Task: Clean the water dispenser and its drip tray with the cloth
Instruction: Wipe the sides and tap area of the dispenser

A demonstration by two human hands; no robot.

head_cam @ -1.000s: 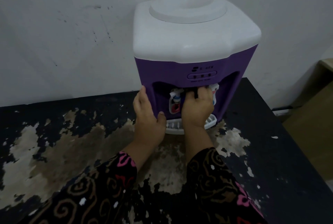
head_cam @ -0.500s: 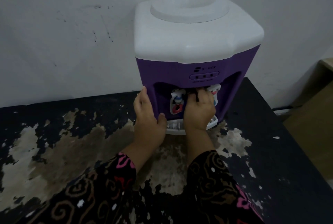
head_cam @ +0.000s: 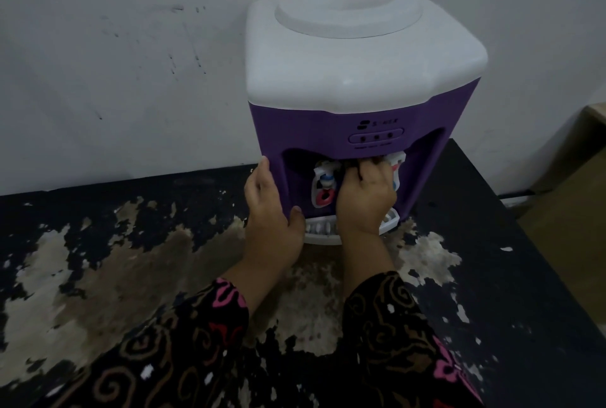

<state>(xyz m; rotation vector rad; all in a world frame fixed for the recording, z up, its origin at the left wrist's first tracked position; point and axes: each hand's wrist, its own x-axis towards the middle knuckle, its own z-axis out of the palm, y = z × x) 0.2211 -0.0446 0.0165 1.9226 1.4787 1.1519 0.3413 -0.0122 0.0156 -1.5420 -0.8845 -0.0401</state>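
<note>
Water dispenser [head_cam: 360, 79], left fingers [head_cam: 262, 176] flat against its side, right fingers [head_cam: 372, 171] tight round cloth [head_cam: 351, 164] between its taps [head_cam: 324, 186].

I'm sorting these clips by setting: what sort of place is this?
Probably a plain home or back-room corner, though that is hard to say for sure: a countertop dispenser stands on a dark table with badly peeled paint, against a bare, scuffed white wall.

Purple-and-white water dispenser [head_cam: 354, 106], white drip tray [head_cam: 319, 234], black swirl-patterned sleeves [head_cam: 183, 352], peeling black table [head_cam: 492, 243]
</note>
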